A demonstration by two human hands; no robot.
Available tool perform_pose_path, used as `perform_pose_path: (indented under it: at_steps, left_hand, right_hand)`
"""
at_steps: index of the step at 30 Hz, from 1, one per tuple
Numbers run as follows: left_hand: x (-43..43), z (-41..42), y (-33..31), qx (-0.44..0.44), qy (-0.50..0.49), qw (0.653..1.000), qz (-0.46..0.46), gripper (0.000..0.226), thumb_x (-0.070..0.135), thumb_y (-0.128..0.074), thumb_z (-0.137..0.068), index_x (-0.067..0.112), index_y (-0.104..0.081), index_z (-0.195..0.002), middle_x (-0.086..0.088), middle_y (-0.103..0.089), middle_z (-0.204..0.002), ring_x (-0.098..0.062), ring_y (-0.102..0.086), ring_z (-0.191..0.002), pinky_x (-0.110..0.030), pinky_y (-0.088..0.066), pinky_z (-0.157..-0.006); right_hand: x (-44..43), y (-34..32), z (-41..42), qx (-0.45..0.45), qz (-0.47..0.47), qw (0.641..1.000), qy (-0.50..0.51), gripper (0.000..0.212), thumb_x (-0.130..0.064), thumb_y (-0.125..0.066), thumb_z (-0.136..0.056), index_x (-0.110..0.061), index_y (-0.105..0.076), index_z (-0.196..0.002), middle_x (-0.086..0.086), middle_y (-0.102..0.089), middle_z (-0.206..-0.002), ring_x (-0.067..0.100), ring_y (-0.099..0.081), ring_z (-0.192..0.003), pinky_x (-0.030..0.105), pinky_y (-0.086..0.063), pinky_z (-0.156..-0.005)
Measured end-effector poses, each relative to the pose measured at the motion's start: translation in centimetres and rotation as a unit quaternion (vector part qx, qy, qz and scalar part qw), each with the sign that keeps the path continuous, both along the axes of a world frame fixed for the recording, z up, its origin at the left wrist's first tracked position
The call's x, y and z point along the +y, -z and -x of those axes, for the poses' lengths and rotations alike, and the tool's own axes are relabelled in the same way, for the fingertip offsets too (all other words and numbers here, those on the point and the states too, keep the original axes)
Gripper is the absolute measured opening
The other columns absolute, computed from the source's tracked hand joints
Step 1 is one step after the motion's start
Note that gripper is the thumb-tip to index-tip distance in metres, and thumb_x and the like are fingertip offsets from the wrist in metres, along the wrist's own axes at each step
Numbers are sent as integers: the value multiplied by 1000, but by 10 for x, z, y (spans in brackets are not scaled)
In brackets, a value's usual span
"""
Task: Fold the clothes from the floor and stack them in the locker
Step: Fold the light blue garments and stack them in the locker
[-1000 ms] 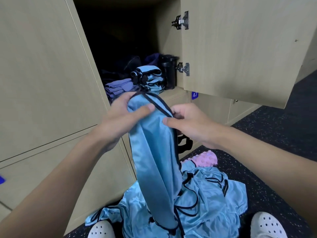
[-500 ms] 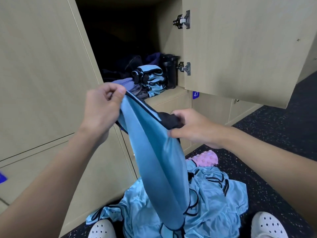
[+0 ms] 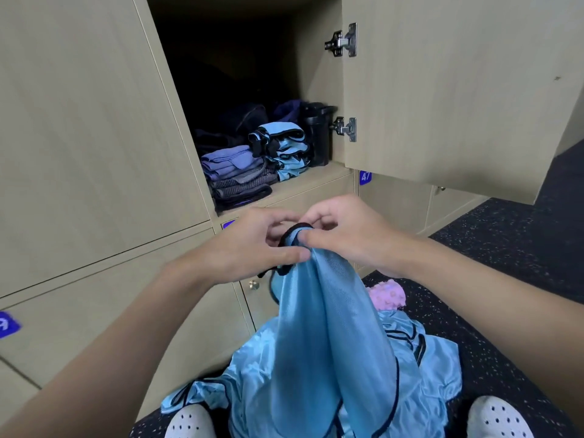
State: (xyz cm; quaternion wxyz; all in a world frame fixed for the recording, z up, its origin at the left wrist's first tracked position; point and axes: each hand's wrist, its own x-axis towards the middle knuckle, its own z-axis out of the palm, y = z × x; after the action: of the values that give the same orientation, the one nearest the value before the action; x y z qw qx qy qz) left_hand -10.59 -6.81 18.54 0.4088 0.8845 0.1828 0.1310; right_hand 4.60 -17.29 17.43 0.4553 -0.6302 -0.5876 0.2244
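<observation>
Two hands are close together now, right in front of the open locker (image 3: 316, 181). The left hand (image 3: 252, 245) and the right hand (image 3: 344, 235) both pinch the black edge at the top of a shiny blue cloth (image 3: 322, 327). Fingers and thumbs squeeze it, and the hands almost touch each other. The blue cloth hangs down long and loose from the hands. Its low end goes down to the blue pile (image 3: 436, 358) on the floor, near a white shoe (image 3: 189, 422).

Half a second ago the hands were apart. The left hand was up high and the right hand was lower, so the top edge was stretched out. Now the two ends of that edge are brought together. I think this starts the first fold, one side laid on the other. The cloth is not folded small yet, and it is not in the locker.

Inside the locker sit a purple and grey stack (image 3: 235, 175) and a folded blue stack (image 3: 284, 150). They look the same as before. A pink thing (image 3: 387, 294) lies by the pile.
</observation>
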Motion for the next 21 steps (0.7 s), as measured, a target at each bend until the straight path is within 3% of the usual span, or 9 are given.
perform_pose_path:
  at_steps: [2,5,9,12,14,16,18,19,21]
  left_hand:
    - [2,1,0,2,-13,1000,-25,12,5,-65,-95,5,-70,-106,-4,-72,-83,-10,-57,-66,-21,-46,-62]
    - [12,6,-7,-42,-67,989,-126,14,2,-58,-97,6,-71,-92,5,-64,-69,-4,-51,-60,-23,-45,-61]
    - [35,19,-20,-93,-216,943,-237,14,1,-54,-97,3,-67,-91,-2,-61,-72,-4,-47,-57,-12,-37,-56]
    - [46,27,-20,-82,-271,924,-256,14,-1,-53,-96,-5,-66,-94,-15,-61,-82,-20,-50,-67,-9,-36,-55]
    - [38,28,-17,-54,-215,946,-236,14,4,-64,-93,5,-67,-106,-3,-67,-99,-16,-61,-91,0,-38,-70]
    - [19,23,-12,-4,-93,985,-149,52,26,-79,-83,21,-58,-130,14,-65,-123,4,-57,-117,-3,-36,-95]
    - [4,12,-7,21,-8,998,-52,79,40,-84,-77,28,-45,-144,17,-63,-130,10,-51,-125,-12,-36,-106]
    - [1,7,-2,22,7,999,-30,73,37,-84,-79,25,-49,-142,12,-68,-123,7,-56,-121,-15,-39,-105]
    - [-2,-1,3,-7,12,1000,-21,26,18,-76,-88,15,-68,-113,5,-72,-89,1,-64,-86,-15,-48,-82]
  right_hand:
    - [-2,1,-2,0,14,1000,1,2,-15,-71,-89,-14,-72,-87,-4,-64,-70,1,-53,-56,13,-41,-56]
    - [-7,-1,-8,7,52,999,-9,7,-17,-72,-89,-11,-72,-90,-5,-65,-69,3,-56,-58,14,-44,-56]
    - [-13,-7,-17,-52,65,996,14,26,-18,-74,-86,3,-59,-79,1,-47,-63,8,-38,-54,20,-28,-50]
    - [-14,-8,-21,-15,25,999,31,23,-14,-75,-85,3,-61,-82,9,-59,-68,12,-45,-60,26,-33,-57]
    - [-12,-8,-19,-6,9,999,32,18,-13,-75,-86,-3,-62,-79,4,-62,-66,10,-47,-56,24,-35,-57]
    - [-10,-8,-15,-2,8,1000,25,16,-11,-74,-86,-11,-62,-75,-8,-60,-57,3,-46,-48,16,-36,-51]
    - [-8,-8,-9,-6,10,1000,11,16,-10,-74,-85,-13,-63,-74,-9,-61,-57,2,-46,-48,14,-35,-50]
    - [-8,-8,-6,-5,11,1000,5,15,-10,-74,-84,-13,-63,-74,-5,-62,-61,4,-47,-51,15,-36,-52]
    - [-7,-8,-3,3,3,1000,0,14,-11,-74,-84,-13,-64,-75,-1,-64,-66,6,-48,-55,18,-36,-54]
